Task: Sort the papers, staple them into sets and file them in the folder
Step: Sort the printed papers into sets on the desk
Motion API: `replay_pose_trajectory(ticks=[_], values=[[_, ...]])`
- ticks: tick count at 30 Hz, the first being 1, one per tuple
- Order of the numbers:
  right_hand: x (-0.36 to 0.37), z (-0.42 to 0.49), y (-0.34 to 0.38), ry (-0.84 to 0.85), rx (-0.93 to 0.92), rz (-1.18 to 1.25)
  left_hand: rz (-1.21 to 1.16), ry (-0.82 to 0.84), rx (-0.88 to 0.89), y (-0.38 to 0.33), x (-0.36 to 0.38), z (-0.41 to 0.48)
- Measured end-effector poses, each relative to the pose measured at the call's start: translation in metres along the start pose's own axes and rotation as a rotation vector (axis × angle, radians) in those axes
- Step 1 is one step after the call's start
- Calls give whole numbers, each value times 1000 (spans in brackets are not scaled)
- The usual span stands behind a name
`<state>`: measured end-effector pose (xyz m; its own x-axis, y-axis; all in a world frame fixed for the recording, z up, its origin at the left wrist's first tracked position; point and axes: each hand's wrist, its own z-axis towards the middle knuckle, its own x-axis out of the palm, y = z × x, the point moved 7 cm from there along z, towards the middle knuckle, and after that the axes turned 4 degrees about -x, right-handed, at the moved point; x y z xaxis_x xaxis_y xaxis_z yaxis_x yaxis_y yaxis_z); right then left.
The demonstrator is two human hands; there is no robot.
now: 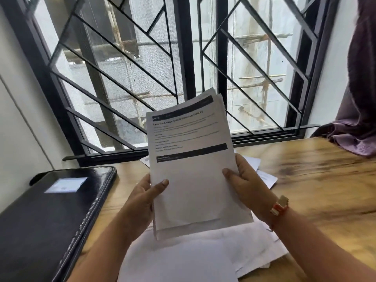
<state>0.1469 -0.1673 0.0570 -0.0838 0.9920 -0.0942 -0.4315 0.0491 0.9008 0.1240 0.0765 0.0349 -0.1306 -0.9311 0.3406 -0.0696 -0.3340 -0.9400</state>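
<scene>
Printed paper stack [191,159], uneven edges, both hands' grip closed on it

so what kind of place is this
Probably a home or small office desk by a window: a wooden table against a barred window, with a black folder and loose papers.
</scene>
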Motion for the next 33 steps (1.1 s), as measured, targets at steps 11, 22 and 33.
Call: replay_pose_trajectory(ticks=[11,22,33], values=[[-6,-4,27,-159,-244,-69,41,-29,162,-9,7,-1],[-5,-4,13,-177,-235,-266,171,-69,233,-8,5,-1],[0,-7,4,-168,-149,-261,231,-49,215,0,3,3]])
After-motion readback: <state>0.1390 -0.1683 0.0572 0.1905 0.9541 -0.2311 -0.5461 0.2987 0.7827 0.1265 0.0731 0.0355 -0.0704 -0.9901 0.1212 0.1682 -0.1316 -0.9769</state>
